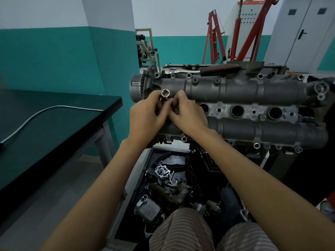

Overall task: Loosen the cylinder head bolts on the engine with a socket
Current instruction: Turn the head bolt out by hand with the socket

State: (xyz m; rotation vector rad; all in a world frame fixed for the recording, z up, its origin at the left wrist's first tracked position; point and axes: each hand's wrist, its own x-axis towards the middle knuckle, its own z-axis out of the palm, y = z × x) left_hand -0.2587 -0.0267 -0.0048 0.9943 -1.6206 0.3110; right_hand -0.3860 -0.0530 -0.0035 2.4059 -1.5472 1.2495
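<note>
My left hand (146,115) holds a shiny socket (165,92). My fingers are curled around it, and its open end points up at me. I can see the ridged hole inside. My right hand (188,115) is right beside the left one, touching it. Its fingers (178,98) are bent in and pinch at the lower part of the socket, but I cannot tell just what they grip there, because my hands hide it.

Both hands are over the left end of the engine (235,98). The engine is big and gray, and it lies across in front of me. It has three round dark holes (237,111) in a row down its middle. Small bolts (188,75) sit along its far edge and its near edge.

A ratchet wrench (199,69) lies on the far side of the engine. It has a shiny head and a dark red handle. It is well apart from my hands.

Below the engine, near my knees, is a black tray (143,178) with old engine parts and a small chain in it. On my left is a dark green bench (54,127) with a gray cable (36,115) lying on it. A red engine crane (244,33) stands by the back wall.
</note>
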